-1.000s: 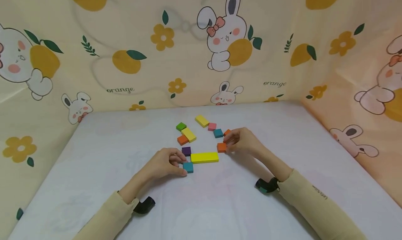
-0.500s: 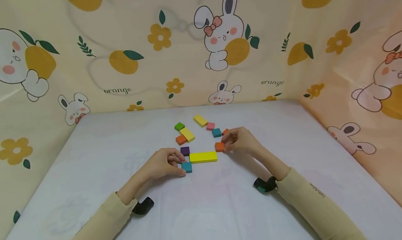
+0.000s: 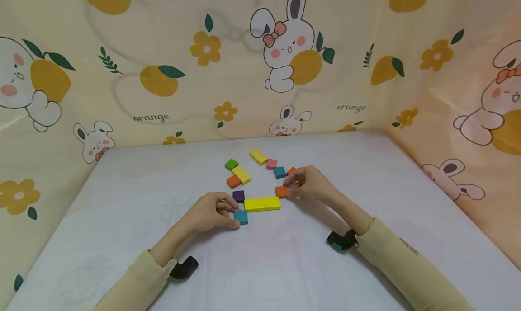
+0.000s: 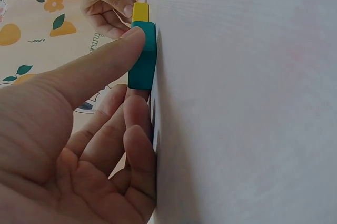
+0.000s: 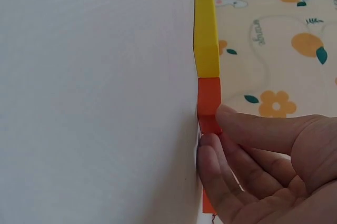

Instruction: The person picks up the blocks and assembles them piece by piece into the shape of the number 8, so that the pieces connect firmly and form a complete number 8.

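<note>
My left hand (image 3: 209,211) pinches a small teal block (image 3: 241,217) at the near left corner of a long yellow block (image 3: 262,204). In the left wrist view, the thumb lies against the teal block's side, with the fingers curled below. My right hand (image 3: 309,183) holds an orange block (image 3: 281,192) between thumb and fingers, just behind the yellow block's right end. The right wrist view has the orange block in line with the yellow one, edges close together. A purple block (image 3: 238,196) lies behind the yellow block's left end.
Farther back on the white table (image 3: 171,180), a green block (image 3: 231,164), a yellow block (image 3: 241,175) and an orange block (image 3: 234,181) form a cluster. Another yellow block (image 3: 258,157), a pink block (image 3: 271,164) and a teal block (image 3: 279,172) run toward my right hand, which partly hides another orange block (image 3: 291,171).
The right hand has slid its orange block slightly left, closer to the long yellow block. The left hand stays on the teal block. The whole head view has shifted a little.
</note>
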Action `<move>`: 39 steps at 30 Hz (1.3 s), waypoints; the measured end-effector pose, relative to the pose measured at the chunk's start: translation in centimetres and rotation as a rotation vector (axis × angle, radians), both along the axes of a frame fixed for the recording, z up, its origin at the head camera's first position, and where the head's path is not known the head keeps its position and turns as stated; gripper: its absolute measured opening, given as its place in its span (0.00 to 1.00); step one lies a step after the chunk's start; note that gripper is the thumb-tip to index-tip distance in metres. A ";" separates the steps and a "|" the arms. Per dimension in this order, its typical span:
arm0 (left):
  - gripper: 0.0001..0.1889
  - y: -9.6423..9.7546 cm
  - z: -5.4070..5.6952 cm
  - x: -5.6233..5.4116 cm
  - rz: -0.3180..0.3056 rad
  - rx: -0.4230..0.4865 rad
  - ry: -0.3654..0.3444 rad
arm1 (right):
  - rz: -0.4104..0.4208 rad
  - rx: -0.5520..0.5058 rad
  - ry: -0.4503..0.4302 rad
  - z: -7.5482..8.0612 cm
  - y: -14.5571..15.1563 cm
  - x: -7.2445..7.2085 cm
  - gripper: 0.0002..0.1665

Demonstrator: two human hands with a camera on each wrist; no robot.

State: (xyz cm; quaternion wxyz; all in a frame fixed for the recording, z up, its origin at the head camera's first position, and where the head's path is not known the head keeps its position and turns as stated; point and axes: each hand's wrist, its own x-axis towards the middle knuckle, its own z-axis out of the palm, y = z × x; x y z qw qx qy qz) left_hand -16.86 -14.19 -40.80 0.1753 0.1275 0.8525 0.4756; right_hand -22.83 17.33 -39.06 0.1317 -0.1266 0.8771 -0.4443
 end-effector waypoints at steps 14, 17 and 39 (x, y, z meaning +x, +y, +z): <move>0.20 -0.1 0.2 0.1 -0.004 0.011 0.001 | 0.004 0.013 0.006 -0.1 -0.1 0.0 0.15; 0.20 -0.1 0.2 0.1 -0.002 0.014 0.000 | 0.006 0.012 0.001 0.1 0.0 0.0 0.16; 0.21 -0.2 0.0 0.0 -0.014 0.015 0.005 | -0.023 -0.003 0.011 1.2 1.9 -1.1 0.16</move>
